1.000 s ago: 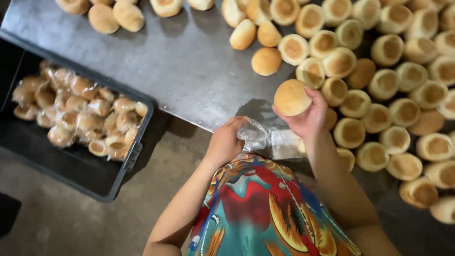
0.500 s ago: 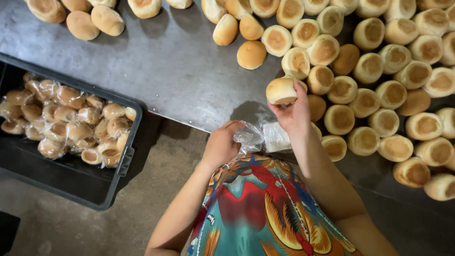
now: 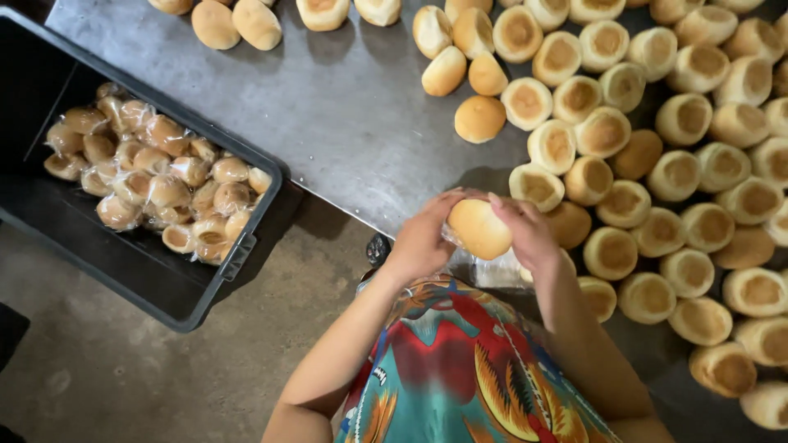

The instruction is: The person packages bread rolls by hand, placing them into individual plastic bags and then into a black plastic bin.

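Bun (image 3: 478,228): earlier held up in my right hand (image 3: 529,234) alone, above the plastic bag (image 3: 492,267); now cupped between both hands, left hand (image 3: 423,239) joined, fingers of each curled narrow around it at the desk (image 3: 345,107) edge. Clear bag just beneath the bun. Black crate (image 3: 205,303), left of the bun, off the desk: bagged buns (image 3: 156,176) inside. Loose buns (image 3: 657,164), right of and beyond the bun: crowded in rows over the desk.
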